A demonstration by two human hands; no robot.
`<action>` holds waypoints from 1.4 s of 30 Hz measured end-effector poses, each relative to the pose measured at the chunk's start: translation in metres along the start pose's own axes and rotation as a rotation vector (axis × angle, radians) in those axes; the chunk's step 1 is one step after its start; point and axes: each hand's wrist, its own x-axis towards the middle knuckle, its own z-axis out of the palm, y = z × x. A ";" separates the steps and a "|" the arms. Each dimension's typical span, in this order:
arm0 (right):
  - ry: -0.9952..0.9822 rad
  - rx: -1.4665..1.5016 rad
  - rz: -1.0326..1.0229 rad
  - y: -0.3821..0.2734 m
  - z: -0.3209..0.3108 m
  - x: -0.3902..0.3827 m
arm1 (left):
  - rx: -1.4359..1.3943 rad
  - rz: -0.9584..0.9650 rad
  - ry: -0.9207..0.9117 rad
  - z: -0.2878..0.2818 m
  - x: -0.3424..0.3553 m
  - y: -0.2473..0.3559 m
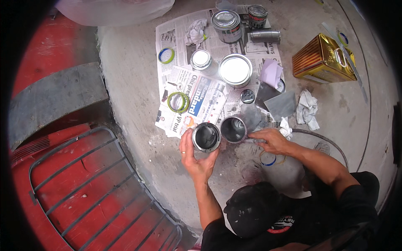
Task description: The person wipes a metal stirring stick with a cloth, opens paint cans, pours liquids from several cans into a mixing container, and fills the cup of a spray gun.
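Observation:
My left hand (198,161) is wrapped round an open metal can (206,137), whose inside is coated with dark grey paint. Right beside it, a grey cup (233,129) also has dark paint inside. The fingers of my right hand (270,140) close at the cup's right edge; their exact grip is partly hidden. Beyond the cans lie spread newspaper sheets (205,98), with a green ring of tape (178,102) on the left. A small dark lid (247,96) lies just past the cup.
Farther off stand paint cans (235,70) and a shorter can (201,59). Sandpaper sheets (280,104), a crumpled rag (307,110) and a gold rectangular tin (324,58) are at the right. A hose (324,136) curves nearby. A grey metal rack (83,184) covers the left.

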 end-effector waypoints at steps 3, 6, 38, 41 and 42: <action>0.035 0.010 -0.038 -0.004 -0.001 -0.017 | -0.014 0.058 0.005 -0.016 -0.006 0.013; 0.064 0.022 -0.047 -0.008 -0.002 -0.028 | -0.012 0.089 -0.012 -0.024 -0.010 0.033; 0.183 0.029 -0.111 -0.030 -0.007 -0.044 | 0.206 0.377 -0.176 -0.032 -0.003 0.086; 0.173 0.036 -0.107 -0.030 -0.007 -0.044 | 0.227 0.395 -0.164 -0.031 -0.002 0.088; 0.185 0.042 -0.124 -0.029 -0.006 -0.044 | 0.225 0.396 -0.161 -0.030 -0.002 0.088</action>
